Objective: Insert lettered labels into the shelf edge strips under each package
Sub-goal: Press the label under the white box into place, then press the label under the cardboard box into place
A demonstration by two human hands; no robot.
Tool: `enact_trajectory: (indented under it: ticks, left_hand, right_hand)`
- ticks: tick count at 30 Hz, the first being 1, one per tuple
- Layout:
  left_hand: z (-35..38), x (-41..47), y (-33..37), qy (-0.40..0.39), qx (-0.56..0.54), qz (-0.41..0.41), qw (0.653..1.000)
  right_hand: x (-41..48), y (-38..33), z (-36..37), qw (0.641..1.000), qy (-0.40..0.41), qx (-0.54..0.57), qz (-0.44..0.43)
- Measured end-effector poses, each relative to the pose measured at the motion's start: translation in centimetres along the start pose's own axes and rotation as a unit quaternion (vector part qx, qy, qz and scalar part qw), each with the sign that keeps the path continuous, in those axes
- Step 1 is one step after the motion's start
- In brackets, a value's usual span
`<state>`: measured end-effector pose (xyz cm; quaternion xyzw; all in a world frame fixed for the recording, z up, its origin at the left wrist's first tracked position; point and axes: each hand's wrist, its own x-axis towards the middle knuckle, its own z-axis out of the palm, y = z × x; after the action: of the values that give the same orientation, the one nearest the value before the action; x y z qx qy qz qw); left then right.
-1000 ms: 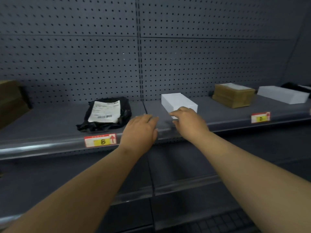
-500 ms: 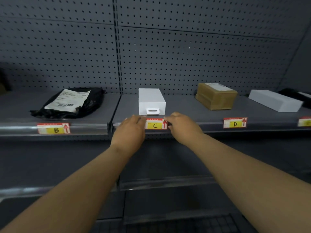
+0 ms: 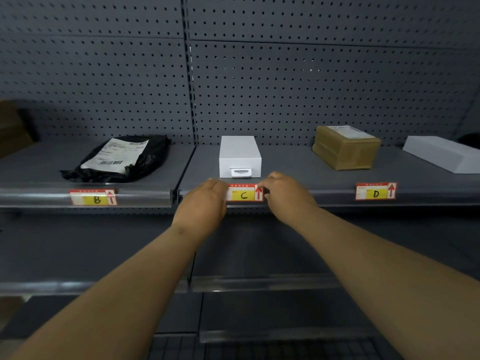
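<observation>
Head view: C label, hidden under the hands a second ago, is now showing in the glossy clear shelf edge strip at the shelf's front edge, under the matte white box. Left hand and right hand are bending fingers onto its paper ends; pinching or pressing, I cannot tell. Seating is probably finishing.
</observation>
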<state>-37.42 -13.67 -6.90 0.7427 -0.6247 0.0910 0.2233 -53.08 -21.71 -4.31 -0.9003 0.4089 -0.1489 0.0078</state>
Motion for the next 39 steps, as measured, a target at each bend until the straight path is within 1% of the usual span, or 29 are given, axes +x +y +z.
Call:
enact_trajectory:
  ticks: [3, 11, 17, 24, 30, 34, 39]
  left_hand:
    - [-0.1, 0.0, -0.1, -0.002, -0.009, -0.003, 1.0]
    - [-0.2, -0.2, -0.6, -0.011, -0.001, 0.035, 0.999]
    - [-0.3, -0.3, -0.8, -0.016, 0.016, 0.053, 0.998]
    - [-0.3, -0.3, -0.9, -0.019, 0.032, 0.064, 0.997]
    - [-0.3, -0.2, -0.7, -0.018, 0.034, 0.056, 0.998]
    - [-0.4, 0.0, 0.1, -0.004, 0.05, 0.044, 0.998]
    - [0.4, 0.8, 4.1, 0.022, 0.041, 0.074, 0.996]
  right_hand:
    - [0.1, -0.1, -0.2, 1.0, 0.0, 0.012, 0.009]
    - [0.1, -0.4, -0.1, 0.999, -0.014, 0.015, 0.031]
    - [-0.4, -0.6, 0.1, 0.999, -0.008, 0.026, 0.028]
    - [-0.6, -0.7, 0.2, 0.999, -0.013, 0.004, 0.032]
    - [-0.5, -0.5, 0.4, 1.0, -0.008, 0.008, 0.023]
    - [-0.3, 0.8, 0.1, 0.998, 0.026, 0.04, 0.026]
    - [-0.9, 4.5, -0.9, 0.995, 0.057, 0.059, 0.051]
